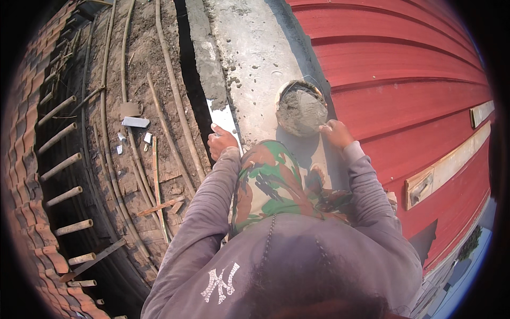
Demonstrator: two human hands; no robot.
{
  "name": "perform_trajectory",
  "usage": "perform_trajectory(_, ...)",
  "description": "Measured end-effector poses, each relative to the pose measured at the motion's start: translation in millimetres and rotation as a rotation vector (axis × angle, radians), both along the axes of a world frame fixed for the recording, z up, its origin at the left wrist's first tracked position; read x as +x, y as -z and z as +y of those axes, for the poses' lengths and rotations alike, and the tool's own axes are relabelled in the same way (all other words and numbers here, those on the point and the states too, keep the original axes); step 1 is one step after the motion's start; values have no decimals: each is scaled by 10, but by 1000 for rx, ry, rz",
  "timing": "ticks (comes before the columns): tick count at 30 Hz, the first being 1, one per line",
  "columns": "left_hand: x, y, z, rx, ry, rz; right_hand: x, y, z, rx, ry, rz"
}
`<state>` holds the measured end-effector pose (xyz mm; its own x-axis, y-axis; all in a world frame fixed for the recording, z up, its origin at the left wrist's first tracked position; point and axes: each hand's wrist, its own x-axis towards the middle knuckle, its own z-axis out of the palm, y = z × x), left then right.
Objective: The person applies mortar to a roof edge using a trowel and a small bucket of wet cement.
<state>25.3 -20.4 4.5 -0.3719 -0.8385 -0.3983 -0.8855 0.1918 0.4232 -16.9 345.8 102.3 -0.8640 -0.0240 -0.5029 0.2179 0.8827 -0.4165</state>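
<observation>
- Fingers of the left hand (220,142) are curled over the near end of a flat pale trowel blade (223,118), gripping it; the blade runs away from the fingertips along the edge of the concrete ledge (255,58).
- Fingers of the right hand (336,132) rest bent on the near rim of a round bucket of grey mortar (301,109); whether they clasp the rim or only touch it cannot be told.
- Beyond the left fingers, a strip of fresh grey mortar (204,58) lies along the ledge edge, with a dark gap (187,69) just to its outer side.
- Between the two hands sits the bare concrete of the ledge, spattered with mortar crumbs ahead of the fingertips.
- Outward from the right fingers, red corrugated roofing (414,80) slopes away, touching the bucket's far side.
- Outward from the left fingers, bamboo poles (172,90) lie lengthwise over a mud-caked surface, with short bamboo stubs (61,166) and clay roof tiles (26,175) farther off.
- Near side of both wrists: grey long sleeves and a camouflage-patterned knee (271,181) tucked between the forearms.
</observation>
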Motion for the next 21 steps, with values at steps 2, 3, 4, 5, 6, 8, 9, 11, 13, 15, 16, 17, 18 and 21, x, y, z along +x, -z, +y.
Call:
perform_trajectory(2, -22, 29, 32, -6, 9, -11, 39, 394, 322, 332, -151, 95)
perform_trajectory(3, -11, 0, 17, -11, -1, -14, 10, 430, 285, 335, -102, 47)
perform_trajectory(4, -13, -52, 24, -12, -8, -15, -24, 442, 178, 341, -49, 2)
perform_trajectory(5, -9, -82, 33, -6, -6, -23, -69, 450, 68, 346, 1, -43)
perform_trajectory(6, -12, -114, 40, 2, -4, -29, -130, 502, -10, 357, -8, -49)
perform_trajectory(8, -28, -142, 66, 23, 6, -33, -229, 689, -116, 380, -24, -59)
perform_trajectory(9, -29, -141, 57, 32, 7, -31, -268, 816, -155, 258, 69, -114)
perform_trajectory(11, -19, -138, 84, 45, 19, -28, -270, 1001, -152, 18, 266, -226)
perform_trajectory(13, 4, -125, 35, 30, 10, -25, -104, 1082, -187, -146, 343, -174)
perform_trajectory(15, 4, -173, 31, 48, 0, -49, 173, 1147, -188, -267, 455, -114)
perform_trajectory(16, 3, -196, 35, 55, -5, -61, 272, 1157, -195, -229, 426, -61)
perform_trajectory(17, 3, -171, 23, 45, -9, -47, 353, 1168, -204, -190, 396, -8)
perform_trajectory(18, -13, -165, 21, 39, -7, -29, 369, 1171, -182, -192, 416, -12)
perform_trajectory(21, -49, -176, 144, 59, 23, -12, 476, 1548, 167, -145, 371, 145)
